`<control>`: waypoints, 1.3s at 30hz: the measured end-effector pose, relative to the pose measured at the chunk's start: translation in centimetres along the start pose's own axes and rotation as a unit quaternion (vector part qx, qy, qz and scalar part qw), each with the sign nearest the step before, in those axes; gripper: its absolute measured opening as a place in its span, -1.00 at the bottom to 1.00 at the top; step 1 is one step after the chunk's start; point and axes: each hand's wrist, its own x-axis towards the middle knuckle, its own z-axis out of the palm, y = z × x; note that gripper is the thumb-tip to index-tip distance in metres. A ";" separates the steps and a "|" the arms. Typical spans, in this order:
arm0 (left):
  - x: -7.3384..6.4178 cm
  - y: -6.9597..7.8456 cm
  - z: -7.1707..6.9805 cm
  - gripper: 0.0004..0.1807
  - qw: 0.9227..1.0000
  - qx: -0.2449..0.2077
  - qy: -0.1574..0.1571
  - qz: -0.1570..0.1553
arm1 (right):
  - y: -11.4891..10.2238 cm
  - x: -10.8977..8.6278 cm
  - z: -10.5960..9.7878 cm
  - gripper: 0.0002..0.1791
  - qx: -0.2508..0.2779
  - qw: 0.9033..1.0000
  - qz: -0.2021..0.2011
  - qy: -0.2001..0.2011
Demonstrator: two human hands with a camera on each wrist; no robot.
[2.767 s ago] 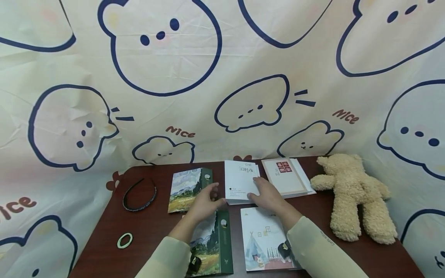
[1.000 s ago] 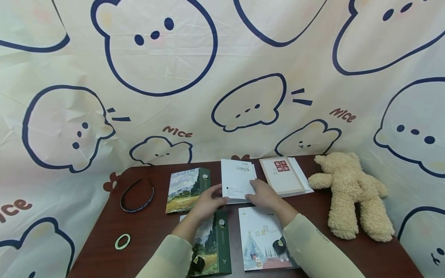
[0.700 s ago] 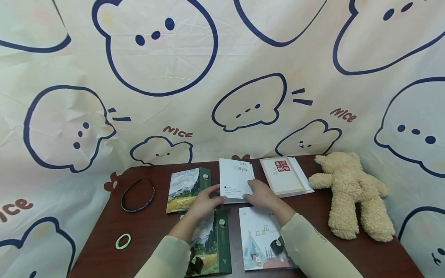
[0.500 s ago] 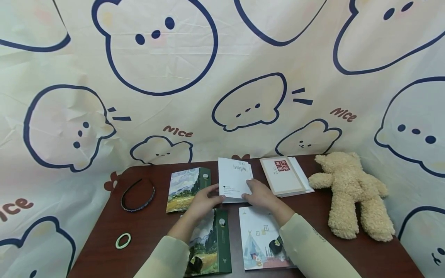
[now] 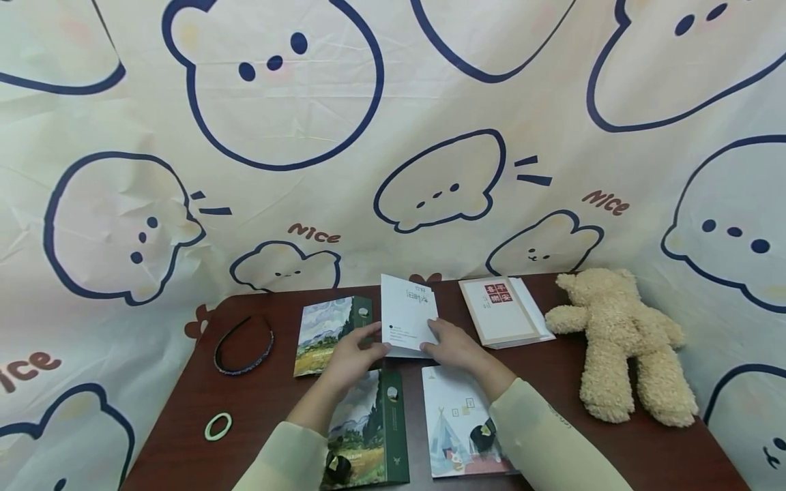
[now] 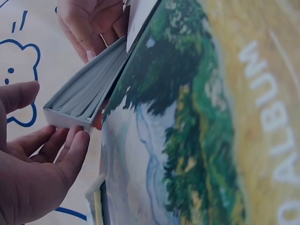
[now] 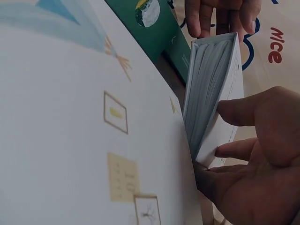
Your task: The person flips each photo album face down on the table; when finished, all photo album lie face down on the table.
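A thick white photo album (image 5: 405, 310) with dark print lies at the back middle of the table. My left hand (image 5: 353, 354) is at its left side; in the left wrist view the extended fingers (image 6: 72, 145) touch the album's spine and the thumb stands apart. From the right, my right hand (image 5: 457, 348) grips the album's edge; in the right wrist view its thumb and a fingertip (image 7: 225, 151) press on the cover while other fingers curl at the edge. The page ends (image 7: 208, 70) face the wrist cameras.
Two green landscape albums (image 5: 328, 331) (image 5: 368, 429) lie left of centre. A tent-printed book (image 5: 451, 423) is in front, a cream album (image 5: 497, 310) behind right. A teddy bear (image 5: 620, 341) lies at right; a headband (image 5: 245, 348) and green ring (image 5: 217, 426) at left.
The white album has slid left, toward the far green album, widening its gap from the cream album. Both hands have moved left with it.
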 end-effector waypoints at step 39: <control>-0.7 2.2 -0.9 -0.49 0.997 0.012 0.040 0.067 | -0.8 0.1 0.9 -0.28 0.165 0.985 0.000 -0.049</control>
